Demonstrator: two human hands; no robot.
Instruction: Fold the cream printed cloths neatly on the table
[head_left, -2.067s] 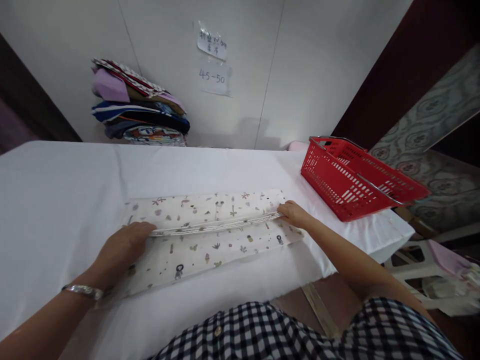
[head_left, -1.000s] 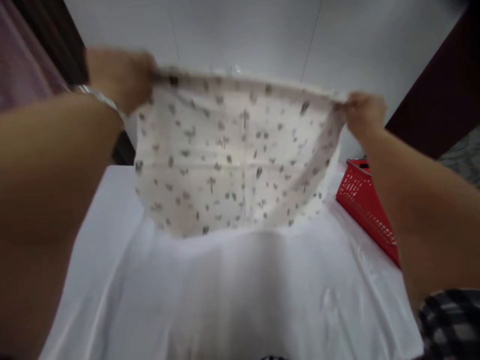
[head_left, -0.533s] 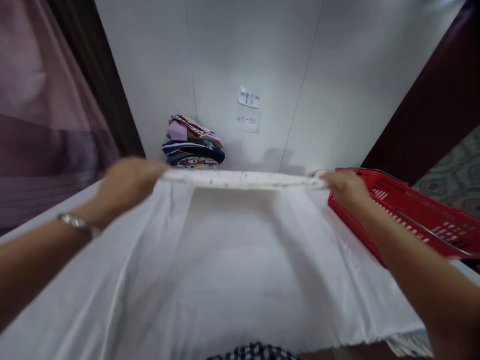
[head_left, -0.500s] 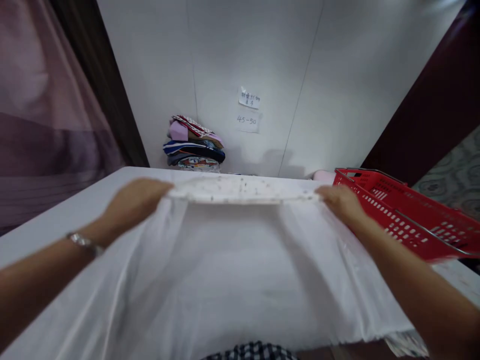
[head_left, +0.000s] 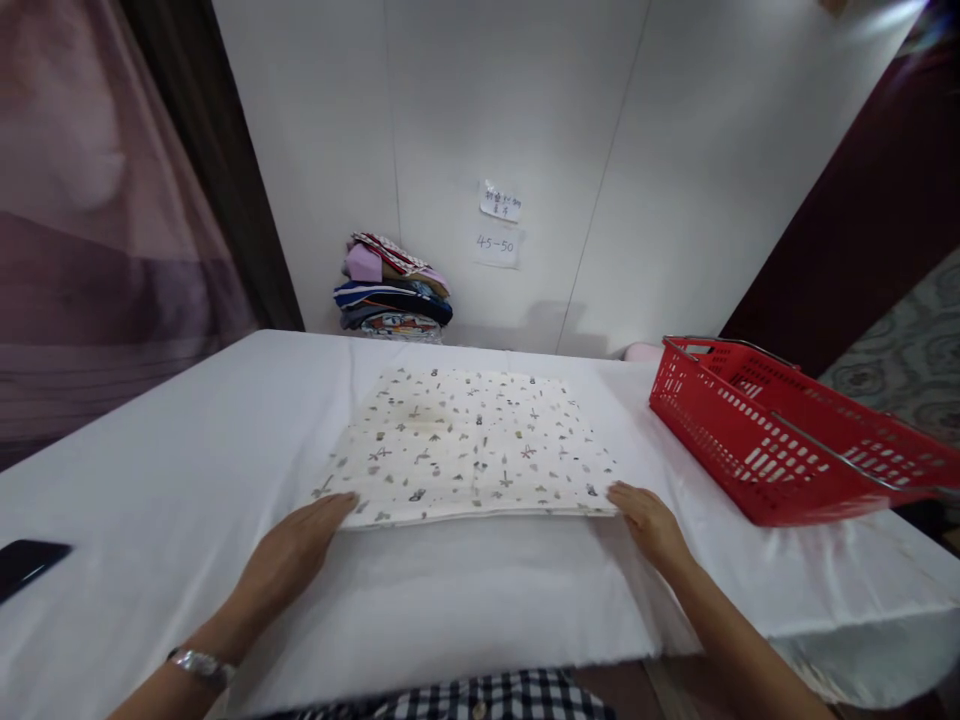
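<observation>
A cream cloth [head_left: 472, 440] with a small print of plants and little figures lies flat and folded in the middle of the white-covered table. At its near left corner is my left hand [head_left: 304, 540], the thumb and fingers closed on the edge. The near right corner is pinched in my right hand [head_left: 649, 515]. Between the hands the near edge runs almost straight, with folded layers showing along it. My fingertips are partly hidden by the cloth.
A red plastic basket [head_left: 750, 440] with metal handles stands on the right of the table [head_left: 187, 440]. Folded fabrics [head_left: 394, 290] are stacked against the back wall. A dark phone-like object [head_left: 30, 565] lies at the left edge. Two paper notes [head_left: 497, 225] hang on the wall.
Both hands have come down and toward me with the cloth. It was raised and seen nearly edge-on; now it lies spread on the table with its printed face showing.
</observation>
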